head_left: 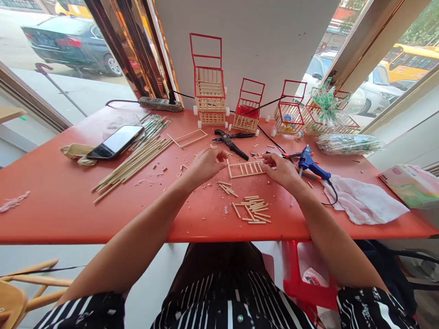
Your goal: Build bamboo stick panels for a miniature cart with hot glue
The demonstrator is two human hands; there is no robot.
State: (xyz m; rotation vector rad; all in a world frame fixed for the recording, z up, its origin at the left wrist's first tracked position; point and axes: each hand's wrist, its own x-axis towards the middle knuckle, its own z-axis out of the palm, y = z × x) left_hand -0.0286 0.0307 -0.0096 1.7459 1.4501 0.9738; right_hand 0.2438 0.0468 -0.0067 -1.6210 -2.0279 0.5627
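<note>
A small ladder-like frame of thin wooden sticks (pixel 246 168) lies on the red table (pixel 61 201) between my hands. My left hand (pixel 206 163) pinches its left end with thumb and fingers. My right hand (pixel 281 169) rests on its right end, fingers bent over the sticks. Just in front of the frame lies a small heap of short cut sticks (pixel 254 209). A blue glue gun (pixel 310 165) lies right of my right hand, its cord running back across the table.
Black cutters (pixel 230 140) lie behind the frame. Long sticks (pixel 135 161) and a phone (pixel 115 141) sit at left. Several red-and-wood stick carts (pixel 210 91) line the back wall, beside a power strip (pixel 160 104). White cloth (pixel 363 201) and a tissue pack (pixel 409 183) lie at right.
</note>
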